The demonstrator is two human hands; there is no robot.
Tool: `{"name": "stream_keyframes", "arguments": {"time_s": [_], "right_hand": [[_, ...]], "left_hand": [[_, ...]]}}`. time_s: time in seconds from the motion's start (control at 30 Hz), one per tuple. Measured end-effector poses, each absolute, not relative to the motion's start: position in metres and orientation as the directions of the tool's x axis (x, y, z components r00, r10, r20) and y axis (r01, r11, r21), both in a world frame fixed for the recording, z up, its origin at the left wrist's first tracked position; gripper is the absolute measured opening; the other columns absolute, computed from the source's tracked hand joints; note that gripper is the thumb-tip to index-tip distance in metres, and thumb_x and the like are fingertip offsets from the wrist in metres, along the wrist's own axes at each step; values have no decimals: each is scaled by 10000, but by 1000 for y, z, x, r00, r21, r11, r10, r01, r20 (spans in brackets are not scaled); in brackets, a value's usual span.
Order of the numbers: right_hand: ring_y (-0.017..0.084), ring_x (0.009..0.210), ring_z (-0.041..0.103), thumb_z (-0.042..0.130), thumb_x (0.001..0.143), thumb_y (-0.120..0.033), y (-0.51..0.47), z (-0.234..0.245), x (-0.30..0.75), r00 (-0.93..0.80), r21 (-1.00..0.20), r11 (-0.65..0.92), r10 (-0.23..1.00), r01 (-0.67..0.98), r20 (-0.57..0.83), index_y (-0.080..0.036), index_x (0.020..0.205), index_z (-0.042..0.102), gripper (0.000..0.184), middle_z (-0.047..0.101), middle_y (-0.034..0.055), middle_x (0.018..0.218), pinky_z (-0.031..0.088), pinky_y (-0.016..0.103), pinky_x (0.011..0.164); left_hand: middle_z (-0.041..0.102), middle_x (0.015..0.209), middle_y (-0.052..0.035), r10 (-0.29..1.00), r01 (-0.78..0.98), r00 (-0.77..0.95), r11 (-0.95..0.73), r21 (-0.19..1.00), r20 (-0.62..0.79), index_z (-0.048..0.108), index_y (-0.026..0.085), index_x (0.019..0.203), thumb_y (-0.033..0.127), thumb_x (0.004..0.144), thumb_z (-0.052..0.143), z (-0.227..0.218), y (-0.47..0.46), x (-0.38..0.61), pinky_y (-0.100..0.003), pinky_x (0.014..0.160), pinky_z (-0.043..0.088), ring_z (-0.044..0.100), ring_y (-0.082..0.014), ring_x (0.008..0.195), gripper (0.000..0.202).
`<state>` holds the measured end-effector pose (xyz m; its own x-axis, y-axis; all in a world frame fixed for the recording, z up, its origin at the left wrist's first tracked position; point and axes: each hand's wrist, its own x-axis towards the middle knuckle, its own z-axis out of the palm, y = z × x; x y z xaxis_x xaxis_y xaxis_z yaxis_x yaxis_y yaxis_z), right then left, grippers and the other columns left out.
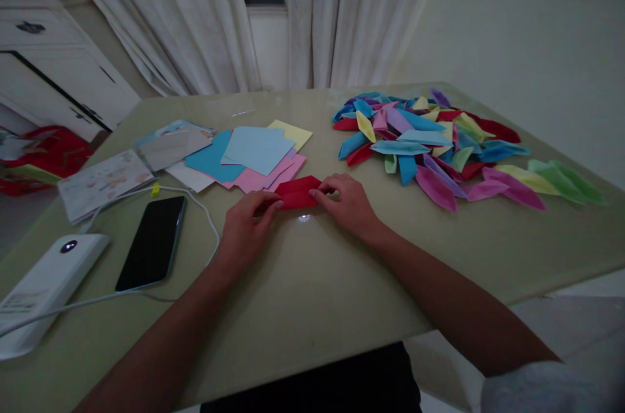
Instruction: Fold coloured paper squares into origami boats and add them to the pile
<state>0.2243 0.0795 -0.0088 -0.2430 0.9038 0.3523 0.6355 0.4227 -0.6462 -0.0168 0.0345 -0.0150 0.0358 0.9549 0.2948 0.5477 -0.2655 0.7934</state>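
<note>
The person has bare hands (349, 204), a light gray sleeve (541, 388) on the right arm (454, 289), and black clothes (332, 384) at the lap.

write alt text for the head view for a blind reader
Left hand and right hand pinch a folded red paper at a table. Flat colored paper sheets lie beyond the left hand, a heap of folded colored paper to the right, and a smartphone and white power bank to the left.

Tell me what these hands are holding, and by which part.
A folded red paper: the left hand pinches its left end, the right hand its right end.
</note>
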Motion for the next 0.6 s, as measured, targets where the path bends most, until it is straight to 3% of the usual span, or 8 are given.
{"name": "stream_keyframes", "arguments": {"time_s": [0.1,0.23,0.37,0.53,0.6], "right_hand": [[223,796,620,780,982,-305,80,-7,225,-257,-611,420,905,671,340,-194,797,704,230,747,56,828,411,361,768],[229,836,631,783,985,-310,81,-5,228,-304,-603,434,901,670,310,-195,968,693,147,760,58,920,412,346,771],[248,915,643,713,1040,-312,82,-4,231,-392,-565,516,857,644,336,-202,1014,699,115,773,80,1006,435,369,850],[296,1109,661,880,906,-395,85,-4,235,-483,-565,599,798,567,361,-195,1159,724,358,766,121,1214,471,411,998],[310,1159,648,869,918,-353,85,-5,235,-508,-538,615,785,576,354,-185,1185,729,346,750,140,1251,472,428,1024]], "left_hand": [[773,1101,-85,939,519,120,-336,786,322,758,209,1127,388,905,779,-19,37,-21,-424,905,645,768,-249,956,286],[756,1065,-89,918,582,190,-392,713,349,774,207,1088,293,935,692,-18,39,-25,-419,872,632,755,-251,940,194],[738,1066,-95,905,637,210,-413,651,369,781,202,1088,283,953,654,-14,38,-26,-420,870,620,742,-262,967,203],[708,1116,-95,919,618,172,-382,687,356,773,219,1178,295,971,633,-13,37,-27,-428,885,642,730,-265,1018,262],[697,1118,-90,921,610,167,-378,696,353,781,226,1184,296,973,631,-12,37,-26,-405,857,651,726,-255,1006,268]]}}
